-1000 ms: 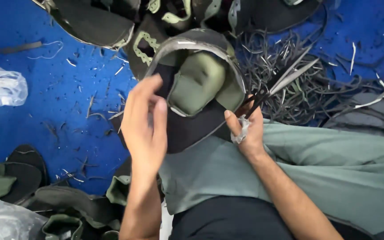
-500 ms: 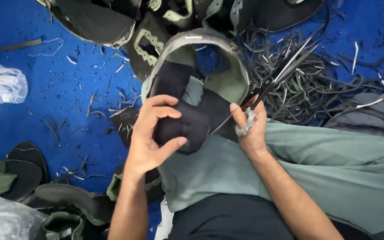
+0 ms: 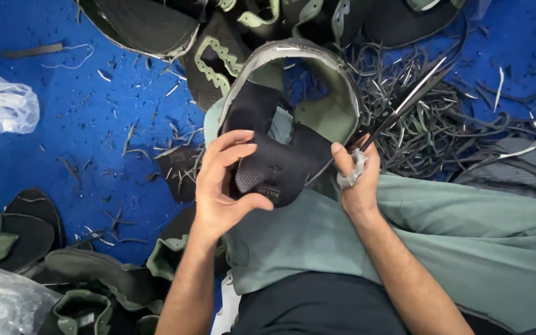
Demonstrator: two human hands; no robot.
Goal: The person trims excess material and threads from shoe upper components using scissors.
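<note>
A black mesh and olive-green fabric shoe upper (image 3: pixel 283 139), curved into a horseshoe, lies over the person's lap. The left hand (image 3: pixel 221 186) pinches its black tongue between thumb and curled fingers. The right hand (image 3: pixel 358 177), fingers closed, grips long metal scissors (image 3: pixel 404 102). A crumpled clear plastic bag (image 3: pixel 1 105) lies far left on the blue floor (image 3: pixel 63 155).

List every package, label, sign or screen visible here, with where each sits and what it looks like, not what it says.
Small label: sewn on the black shoe upper near the left hand's thumb; short dark rectangular tab, print too small to tell.
Clear plastic bag: left edge on the blue floor; crumpled, translucent white.
Second plastic bag: bottom-left corner; crumpled, clear, greyish.
No signs or screens.
</note>
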